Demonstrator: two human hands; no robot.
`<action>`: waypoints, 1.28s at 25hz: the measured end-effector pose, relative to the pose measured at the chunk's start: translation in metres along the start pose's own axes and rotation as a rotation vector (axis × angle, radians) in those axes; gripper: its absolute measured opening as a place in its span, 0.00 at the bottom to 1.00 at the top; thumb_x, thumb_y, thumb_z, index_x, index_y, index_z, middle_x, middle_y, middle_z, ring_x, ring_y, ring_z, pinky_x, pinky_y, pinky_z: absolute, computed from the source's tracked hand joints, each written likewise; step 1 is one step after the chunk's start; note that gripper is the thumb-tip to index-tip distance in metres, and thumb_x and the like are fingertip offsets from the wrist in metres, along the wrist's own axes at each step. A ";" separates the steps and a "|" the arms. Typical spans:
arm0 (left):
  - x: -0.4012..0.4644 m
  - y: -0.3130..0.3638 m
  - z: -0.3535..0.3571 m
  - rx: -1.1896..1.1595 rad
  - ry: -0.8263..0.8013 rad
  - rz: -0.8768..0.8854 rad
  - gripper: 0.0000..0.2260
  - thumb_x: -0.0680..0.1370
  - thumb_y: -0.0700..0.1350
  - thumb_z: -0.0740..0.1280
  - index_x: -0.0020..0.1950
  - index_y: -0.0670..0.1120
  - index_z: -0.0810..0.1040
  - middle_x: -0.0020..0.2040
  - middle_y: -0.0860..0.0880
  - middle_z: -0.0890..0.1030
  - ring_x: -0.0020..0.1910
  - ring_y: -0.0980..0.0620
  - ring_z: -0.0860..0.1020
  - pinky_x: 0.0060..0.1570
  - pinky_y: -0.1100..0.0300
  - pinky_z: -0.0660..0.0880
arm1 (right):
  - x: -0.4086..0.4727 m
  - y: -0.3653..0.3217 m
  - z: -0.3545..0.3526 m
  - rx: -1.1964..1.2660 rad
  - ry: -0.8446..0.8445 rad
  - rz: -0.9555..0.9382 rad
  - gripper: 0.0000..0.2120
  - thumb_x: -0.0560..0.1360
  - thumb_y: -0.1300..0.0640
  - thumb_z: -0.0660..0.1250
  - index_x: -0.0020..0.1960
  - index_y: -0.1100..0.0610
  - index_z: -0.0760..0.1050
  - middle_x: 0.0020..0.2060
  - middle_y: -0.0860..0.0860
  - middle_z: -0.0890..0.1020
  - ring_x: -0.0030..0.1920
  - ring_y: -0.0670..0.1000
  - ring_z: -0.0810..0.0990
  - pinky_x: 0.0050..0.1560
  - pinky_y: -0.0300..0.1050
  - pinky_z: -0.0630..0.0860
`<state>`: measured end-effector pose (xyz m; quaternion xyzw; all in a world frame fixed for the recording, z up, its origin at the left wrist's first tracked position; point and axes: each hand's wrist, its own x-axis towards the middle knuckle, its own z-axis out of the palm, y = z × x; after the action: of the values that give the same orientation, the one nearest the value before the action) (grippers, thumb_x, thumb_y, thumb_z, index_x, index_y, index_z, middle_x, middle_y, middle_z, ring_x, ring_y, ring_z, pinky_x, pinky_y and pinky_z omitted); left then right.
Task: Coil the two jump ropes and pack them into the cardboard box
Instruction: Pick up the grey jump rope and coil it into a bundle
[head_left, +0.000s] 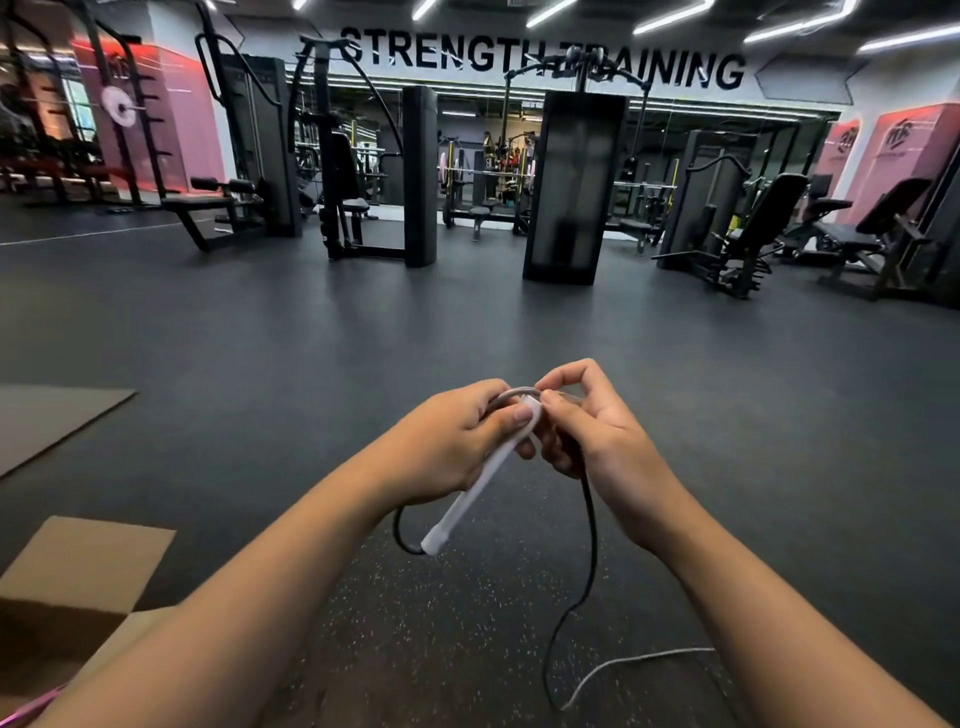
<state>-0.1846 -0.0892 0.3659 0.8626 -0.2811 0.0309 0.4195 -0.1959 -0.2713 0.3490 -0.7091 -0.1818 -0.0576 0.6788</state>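
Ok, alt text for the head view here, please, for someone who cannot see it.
Two bare hands hold a white jump rope handle at chest height, left hand gripping it, right hand pinching its top end. Its dark cord trails to the gym floor; an open cardboard box sits lower left.

Dim, ceiling strip glare, warped edges

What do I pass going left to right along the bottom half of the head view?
cardboard box → left hand → white handle → right hand. The black rope hangs below the hands and trails across the floor, so it has no clear place in the order.
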 end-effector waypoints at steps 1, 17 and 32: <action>0.000 0.001 0.002 -0.025 0.011 0.014 0.12 0.85 0.53 0.60 0.54 0.46 0.78 0.33 0.61 0.81 0.24 0.66 0.72 0.29 0.69 0.66 | -0.001 0.000 -0.001 0.019 0.012 -0.013 0.03 0.85 0.59 0.60 0.53 0.55 0.69 0.32 0.54 0.76 0.29 0.48 0.66 0.30 0.39 0.63; 0.015 0.005 0.005 -1.276 0.610 -0.082 0.09 0.87 0.47 0.57 0.55 0.43 0.71 0.45 0.48 0.74 0.28 0.55 0.69 0.29 0.61 0.73 | -0.006 0.006 -0.002 -0.101 -0.030 0.032 0.16 0.86 0.51 0.59 0.55 0.62 0.80 0.32 0.50 0.71 0.29 0.46 0.67 0.28 0.36 0.64; 0.006 0.001 -0.006 0.066 -0.112 -0.055 0.23 0.85 0.60 0.53 0.48 0.49 0.82 0.32 0.58 0.77 0.27 0.57 0.73 0.31 0.65 0.70 | 0.002 -0.006 -0.025 -0.475 -0.195 -0.093 0.06 0.84 0.48 0.63 0.57 0.48 0.69 0.41 0.59 0.85 0.33 0.54 0.63 0.37 0.44 0.64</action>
<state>-0.1791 -0.0881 0.3719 0.8837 -0.2791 -0.0196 0.3753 -0.1920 -0.2954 0.3570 -0.8417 -0.2601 -0.0615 0.4690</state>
